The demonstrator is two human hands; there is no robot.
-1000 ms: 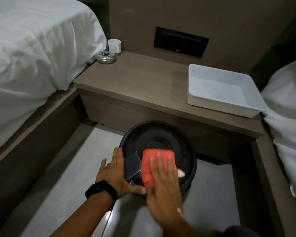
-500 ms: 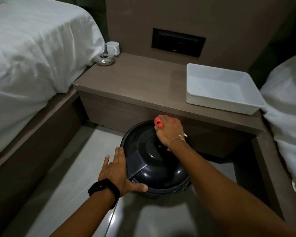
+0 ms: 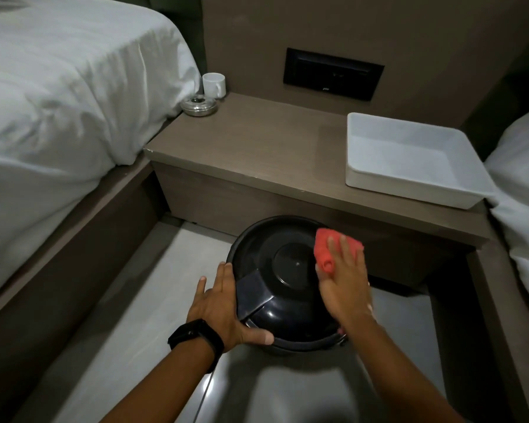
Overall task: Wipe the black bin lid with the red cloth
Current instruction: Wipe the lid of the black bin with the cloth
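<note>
A round black bin lid (image 3: 283, 282) sits on its bin on the grey floor, in front of the bedside shelf. My left hand (image 3: 223, 309) grips the lid's left rim, thumb along the near edge; a black watch is on that wrist. My right hand (image 3: 344, 279) lies flat on the lid's right side, pressing the folded red cloth (image 3: 329, 247) against it. The cloth's far end sticks out beyond my fingers near the lid's far right rim. The bin body is hidden under the lid.
A brown bedside shelf (image 3: 257, 148) stands just behind the bin, with a white tray (image 3: 409, 161) on its right, a white cup (image 3: 214, 84) and a metal ashtray (image 3: 199, 106) at its left back. Beds with white bedding (image 3: 58, 93) flank both sides.
My right hand carried the red cloth from the lid's near side to its far edge, then around to the right side. My left hand kept its hold on the rim.
</note>
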